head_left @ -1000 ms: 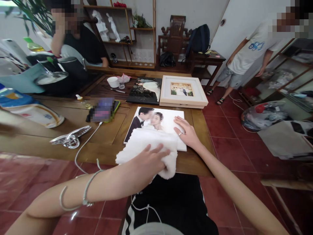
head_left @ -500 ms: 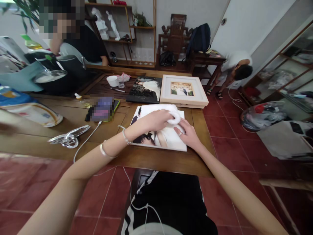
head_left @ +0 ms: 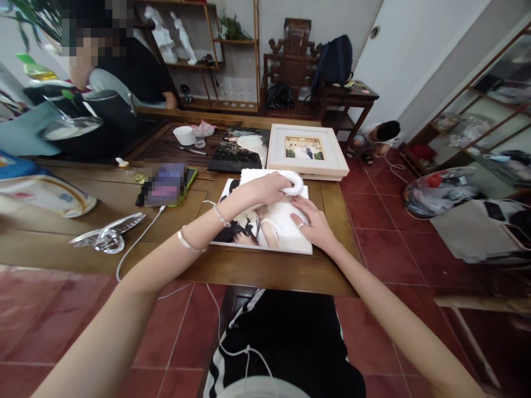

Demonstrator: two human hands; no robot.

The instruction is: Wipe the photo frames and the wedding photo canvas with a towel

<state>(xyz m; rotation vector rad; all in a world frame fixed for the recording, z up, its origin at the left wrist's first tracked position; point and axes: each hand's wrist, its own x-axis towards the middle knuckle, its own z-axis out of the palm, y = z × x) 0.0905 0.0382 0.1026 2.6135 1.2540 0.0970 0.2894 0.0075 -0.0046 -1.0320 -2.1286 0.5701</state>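
Observation:
A white cloth (head_left: 295, 182) is bunched under my left hand (head_left: 271, 189), whose fingers are closed around it. The cloth presses on the upper part of a photo panel (head_left: 286, 235) that lies flat near the table's front edge. My right hand (head_left: 314, 222) rests on the panel's right side with its fingers spread, a ring on one of them. The panel shows a figure in white and dark areas at its left; my left forearm and the cloth hide part of it.
Behind the panel lie a dark photo panel (head_left: 240, 149) and a pale framed picture (head_left: 307, 149). To the left are a phone (head_left: 166, 185) with a white cable, a silver hair claw (head_left: 108, 233) and a blue-and-white package (head_left: 45, 188). One person sits far left; another crouches at the right.
My left hand and the cloth have shifted slightly toward the panel's far edge. The right hand stays spread on the panel. The person at the right has crouched lower, and the view has shifted slightly.

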